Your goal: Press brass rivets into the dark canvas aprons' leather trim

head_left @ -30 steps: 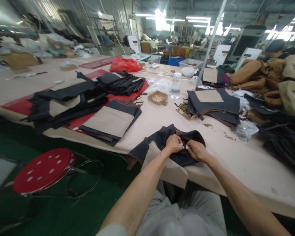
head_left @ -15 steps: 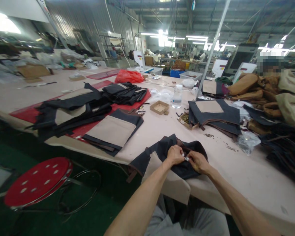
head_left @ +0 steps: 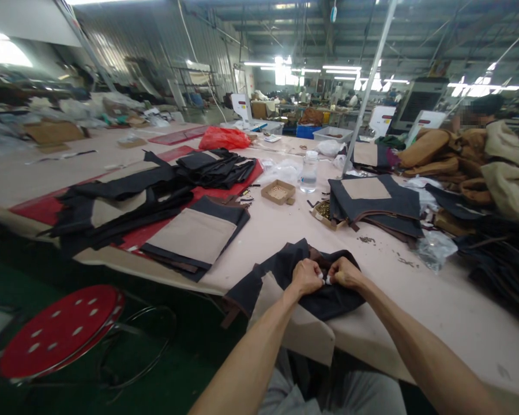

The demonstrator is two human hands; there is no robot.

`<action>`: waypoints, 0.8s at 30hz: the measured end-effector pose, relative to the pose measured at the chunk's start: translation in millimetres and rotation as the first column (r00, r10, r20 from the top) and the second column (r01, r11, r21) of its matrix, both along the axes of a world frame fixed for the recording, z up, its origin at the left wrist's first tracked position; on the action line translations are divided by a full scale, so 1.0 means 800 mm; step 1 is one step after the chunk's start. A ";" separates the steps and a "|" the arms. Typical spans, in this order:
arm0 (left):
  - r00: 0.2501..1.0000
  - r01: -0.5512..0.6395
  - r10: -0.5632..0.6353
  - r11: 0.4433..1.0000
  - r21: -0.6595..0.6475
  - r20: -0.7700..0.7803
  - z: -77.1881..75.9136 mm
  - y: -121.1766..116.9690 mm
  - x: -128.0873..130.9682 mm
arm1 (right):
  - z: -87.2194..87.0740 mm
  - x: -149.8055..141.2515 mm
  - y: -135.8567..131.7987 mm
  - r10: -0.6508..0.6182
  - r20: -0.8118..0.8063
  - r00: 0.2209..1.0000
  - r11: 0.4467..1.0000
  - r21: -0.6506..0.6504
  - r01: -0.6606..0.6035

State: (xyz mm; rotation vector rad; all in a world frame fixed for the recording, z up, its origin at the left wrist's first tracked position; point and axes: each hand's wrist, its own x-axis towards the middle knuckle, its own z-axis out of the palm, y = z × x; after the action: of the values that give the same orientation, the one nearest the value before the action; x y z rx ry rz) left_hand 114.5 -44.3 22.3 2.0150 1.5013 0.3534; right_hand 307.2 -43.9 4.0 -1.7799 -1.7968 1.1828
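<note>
A dark cloth piece (head_left: 272, 268) with brown edging and a beige panel (head_left: 305, 328) lies bunched at the table's front edge, part of it hanging over. My left hand (head_left: 307, 276) is closed in a pinch on its gathered brown-trimmed edge. Close by on the right, my right hand (head_left: 345, 273) pinches the same edge, the fingertips of both hands almost meeting. White coverings show on the fingertips. Whether a small part sits between them is hidden by the fingers.
Beyond my hands stand a shallow box of small pieces (head_left: 278, 192), a box of brass-coloured bits (head_left: 324, 212) and a clear bottle (head_left: 308, 172). Dark cloth stacks lie left (head_left: 192, 233) and right (head_left: 374, 199). A red stool (head_left: 63, 331) is at lower left. Another person is at far right.
Both hands stay pinched on the cloth, with the right wrist slightly raised and turned. The whole view has shifted a little.
</note>
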 end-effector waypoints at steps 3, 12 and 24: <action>0.999 -0.006 0.006 1.000 0.001 0.049 0.000 0.001 -0.002 | 0.001 0.000 0.010 0.006 0.005 1.000 0.999 -0.048 -0.006; 0.976 -0.036 0.030 0.999 0.026 0.214 -0.016 0.003 -0.007 | 0.001 0.006 0.013 0.051 -0.050 0.997 0.994 -0.095 -0.056; 0.946 -0.086 0.059 0.994 0.073 0.319 -0.020 0.002 -0.004 | 0.013 -0.011 0.033 -0.040 0.131 0.991 0.965 -0.251 0.072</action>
State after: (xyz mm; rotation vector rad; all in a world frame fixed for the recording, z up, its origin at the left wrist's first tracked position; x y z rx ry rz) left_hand 111.4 -43.1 6.5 1.8628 1.3785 0.7465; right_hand 298.2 -17.2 14.4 -2.0762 -1.7105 1.3594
